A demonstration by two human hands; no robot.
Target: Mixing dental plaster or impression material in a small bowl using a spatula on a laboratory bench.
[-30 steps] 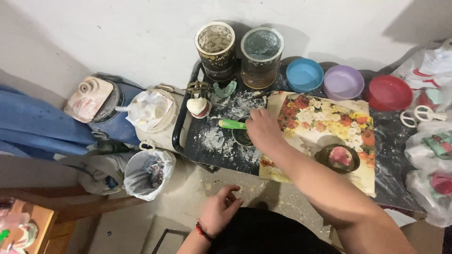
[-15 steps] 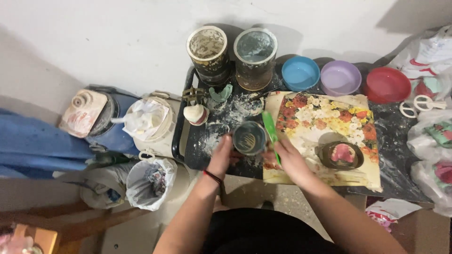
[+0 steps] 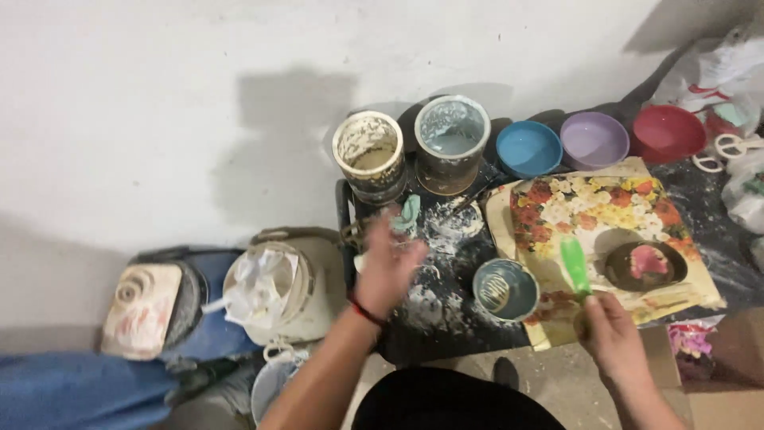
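My right hand (image 3: 611,333) grips a green spatula (image 3: 574,266) upright over the edge of a flower-patterned sheet (image 3: 605,203). A small blue bowl (image 3: 505,289) with whitish residue sits just left of the spatula on a dark tray (image 3: 446,318) dusted with white powder. My left hand (image 3: 387,265) hovers over the tray's left side, fingers spread and blurred, near a pale green scrap (image 3: 409,213) and a small white lump; it holds nothing that I can see. A dark dish with pink paste (image 3: 645,265) rests on the sheet to the right.
Two tall plaster-stained containers (image 3: 368,155) (image 3: 451,139) stand at the tray's back. Blue (image 3: 529,147), purple (image 3: 594,139) and red (image 3: 668,131) bowls line the wall. A white bag-lined bucket (image 3: 274,283), a round mould (image 3: 147,306) and white scissors (image 3: 728,147) lie around.
My left hand has risen from the blue bowl's rim to the tray's left side. My right hand has drawn back toward me, the spatula now standing upright.
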